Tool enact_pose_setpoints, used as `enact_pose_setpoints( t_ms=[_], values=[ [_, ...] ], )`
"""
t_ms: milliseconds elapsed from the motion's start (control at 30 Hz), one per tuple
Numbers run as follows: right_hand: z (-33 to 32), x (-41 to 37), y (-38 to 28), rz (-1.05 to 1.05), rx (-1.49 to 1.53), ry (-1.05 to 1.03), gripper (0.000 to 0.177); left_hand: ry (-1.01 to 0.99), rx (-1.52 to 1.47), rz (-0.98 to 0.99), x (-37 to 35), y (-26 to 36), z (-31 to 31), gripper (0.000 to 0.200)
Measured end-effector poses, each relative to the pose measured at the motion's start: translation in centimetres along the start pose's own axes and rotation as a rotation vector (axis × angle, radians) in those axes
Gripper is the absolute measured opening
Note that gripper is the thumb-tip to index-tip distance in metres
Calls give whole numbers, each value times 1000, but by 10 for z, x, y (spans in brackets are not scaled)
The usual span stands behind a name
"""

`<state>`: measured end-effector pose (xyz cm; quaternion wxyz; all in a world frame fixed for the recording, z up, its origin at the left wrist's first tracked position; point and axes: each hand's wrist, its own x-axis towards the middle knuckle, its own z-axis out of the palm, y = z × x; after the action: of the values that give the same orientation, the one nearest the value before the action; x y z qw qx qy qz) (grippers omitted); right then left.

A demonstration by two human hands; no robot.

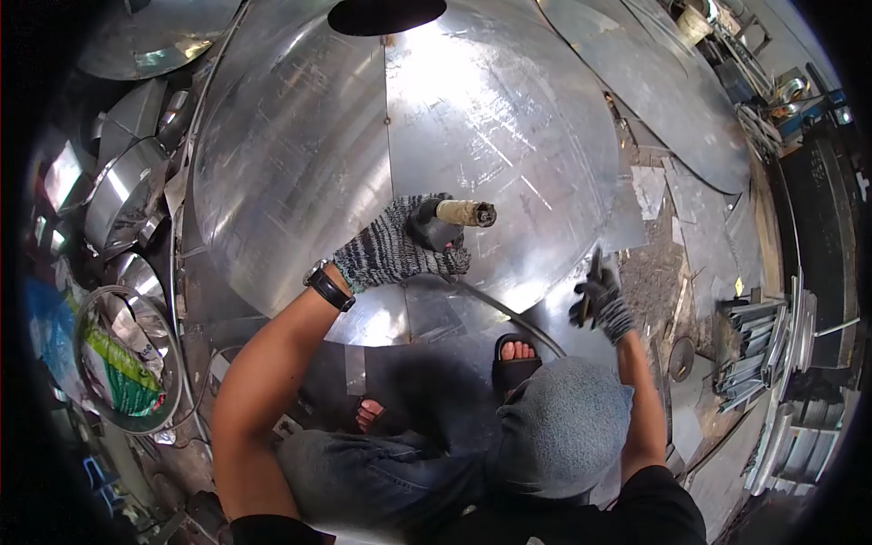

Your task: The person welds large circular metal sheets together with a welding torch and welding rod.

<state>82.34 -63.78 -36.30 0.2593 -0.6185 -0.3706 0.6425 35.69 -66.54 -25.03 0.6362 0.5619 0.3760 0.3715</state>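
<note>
My left hand (400,241), in a black-and-white knit glove, is closed around a black-bodied hand tool with a tan wrapped tube end (468,213). A grey cable (513,318) runs from beneath that hand toward my bent knee. The tool is held above a large round sheet-metal disc (300,182), which has a seam down its middle and a dark hole at the far edge. Beside the disc's right edge is my right hand (599,300), gloved in dark grey. Its fingers are partly curled, one pointing forward; what they hold is too small to make out.
Curved metal offcuts (127,195) and a round tub (168,413) with a green-and-white bag lie left. Flat sheets (690,109) and scraps cover the right floor, with stacked metal strips (758,350) beyond. My sandalled foot (518,354) is close to the disc's near edge.
</note>
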Motion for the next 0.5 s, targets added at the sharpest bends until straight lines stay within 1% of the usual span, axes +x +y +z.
enact_pose_setpoints(
  t_ms=[33, 67, 100, 133, 167, 200, 233, 300, 333, 400, 433, 500],
  values=[
    [21, -21, -37, -208, -203, -54, 45, 10, -83, 41, -3, -6, 1, 58],
    [42, -48, -75, -248, -382, -39, 42, 32, 18, 56, -6, -1, 2, 63],
    [53, -59, -97, -485, -480, -76, 39, 30, 14, 47, -7, 2, 5, 63],
    [61, -70, -116, -711, -549, -85, 39, 42, 42, 8, -9, 3, 7, 63],
    [75, -88, -134, -844, -552, -38, 37, 54, 71, -29, -9, 3, 7, 63],
    [87, -106, -152, -978, -552, 12, 35, 5, 152, 10, -8, 1, 4, 66],
    [92, -124, -174, -973, -554, 12, 35, 3, 148, 7, -8, 6, 8, 66],
    [100, -156, -213, -1225, -984, -9, 28, 29, 130, -71, -11, 19, 18, 63],
    [104, -167, -227, -1225, -987, -12, 28, 31, 127, -70, -10, 17, 18, 63],
    [113, -182, -248, -1314, -1337, -3, 24, -27, 281, 9, -9, 17, 16, 62],
    [118, -181, -253, -1320, -1344, -5, 24, -22, 280, 18, -8, 19, 17, 62],
    [125, -181, -260, -1603, -1314, 11, 23, -4, 331, -38, -10, 25, 24, 62]
  ],
)
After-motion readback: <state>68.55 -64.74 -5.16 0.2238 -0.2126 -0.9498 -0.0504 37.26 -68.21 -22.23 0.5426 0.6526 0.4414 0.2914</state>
